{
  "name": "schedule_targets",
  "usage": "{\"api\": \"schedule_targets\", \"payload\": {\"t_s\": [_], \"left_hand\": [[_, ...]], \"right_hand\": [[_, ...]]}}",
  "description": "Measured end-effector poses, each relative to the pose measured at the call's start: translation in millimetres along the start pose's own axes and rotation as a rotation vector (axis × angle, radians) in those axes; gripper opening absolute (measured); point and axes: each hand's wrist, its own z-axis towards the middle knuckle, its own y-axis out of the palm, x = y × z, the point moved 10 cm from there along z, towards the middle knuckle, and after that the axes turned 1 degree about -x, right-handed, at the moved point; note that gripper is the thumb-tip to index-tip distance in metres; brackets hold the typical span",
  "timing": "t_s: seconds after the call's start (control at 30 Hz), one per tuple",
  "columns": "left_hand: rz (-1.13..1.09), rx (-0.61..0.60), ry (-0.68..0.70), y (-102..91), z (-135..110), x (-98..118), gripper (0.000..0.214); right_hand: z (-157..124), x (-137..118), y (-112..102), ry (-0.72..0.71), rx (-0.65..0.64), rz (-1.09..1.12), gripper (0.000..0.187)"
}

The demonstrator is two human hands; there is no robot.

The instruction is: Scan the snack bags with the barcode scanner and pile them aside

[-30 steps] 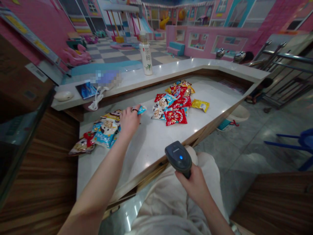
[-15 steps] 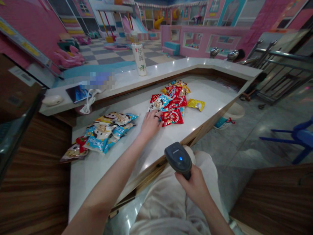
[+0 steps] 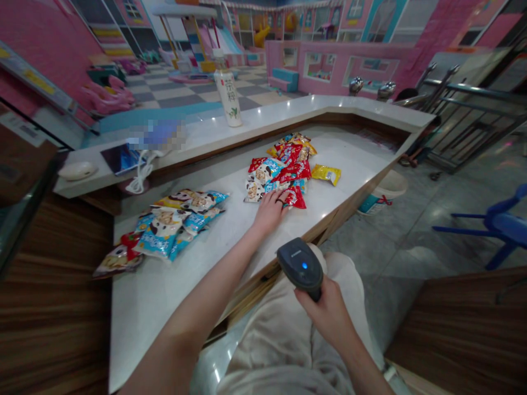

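Observation:
My left hand lies with its fingers stretched over a red snack packet and covers part of it. This packet is at the near end of a pile of red, blue and yellow snack packets on the white counter. My right hand is closed around the handle of a dark barcode scanner, held above my lap with a blue light lit on top. To the left lies another group of mostly blue snack packets. A single yellow packet sits apart, right of the pile.
Along the raised ledge stand a white bottle, a white mouse-like object and a coiled white cable. Right of the counter are a bucket, a blue stool and metal railings.
My left hand has moved right and nearer to me, from the left edge of the red packet to on top of it. The scanner stays in my right hand, nearly still.

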Motion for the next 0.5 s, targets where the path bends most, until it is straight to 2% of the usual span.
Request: {"api": "schedule_targets", "payload": {"t_s": [0.1,0.2,0.27,0.33,0.5], "left_hand": [[-0.256,0.060,-0.075,-15.8,-17,-3,0.048],[-0.737,0.192,-0.353,-23.8,-42,-29,0.043],[-1.079,0.268,-0.562,-18.1,-65,-47,0.041],[-1.332,0.297,-0.690,-11.9,-83,-53,0.037],[-1.626,0.274,-0.770,-10.8,-103,-52,0.033]], "right_hand": [[0,-4,3,-0.006,-0.019,0.012,0.009],[0,-8,5,-0.010,-0.026,0.017,0.009],[0,-10,6,-0.015,-0.034,0.022,0.010],[0,-10,8,-0.015,-0.043,0.024,0.010],[2,-11,13,-0.013,-0.057,0.027,0.012]]}}
